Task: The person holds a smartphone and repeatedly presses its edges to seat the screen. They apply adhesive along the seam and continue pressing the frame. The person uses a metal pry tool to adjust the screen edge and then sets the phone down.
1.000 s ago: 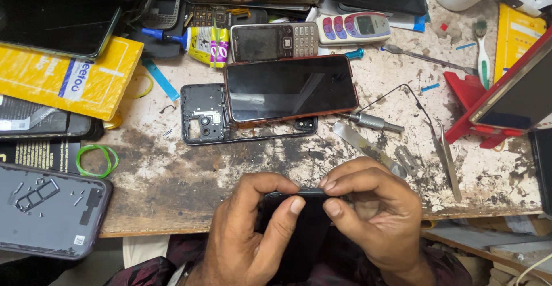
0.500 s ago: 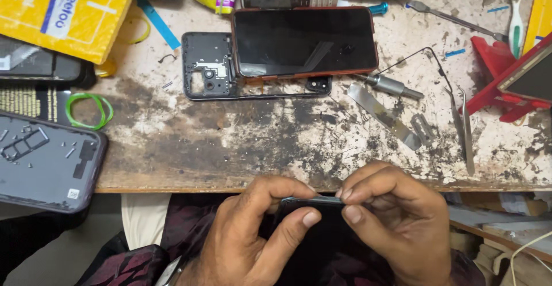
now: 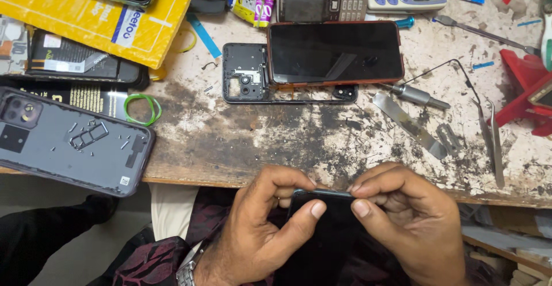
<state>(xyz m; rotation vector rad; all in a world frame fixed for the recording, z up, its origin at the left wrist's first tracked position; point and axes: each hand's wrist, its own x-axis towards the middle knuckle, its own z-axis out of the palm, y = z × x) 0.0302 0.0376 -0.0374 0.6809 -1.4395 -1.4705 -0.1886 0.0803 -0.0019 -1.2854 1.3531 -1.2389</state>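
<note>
Held item: dark phone (image 3: 333, 234), below the table edge (image 3: 190, 179), over the lap.
Left hand (image 3: 259, 228): gripping the phone's left side, thumb pressed on its top corner.
Right hand (image 3: 408, 217): fingers curled over the top edge, thumb on the face.
Tabletop: red-edged phone (image 3: 335, 53) lying on a black frame (image 3: 244, 82); tweezers (image 3: 494, 142) to the right.
Table's left edge: grey back cover (image 3: 69, 142), small parts resting inside.
</note>
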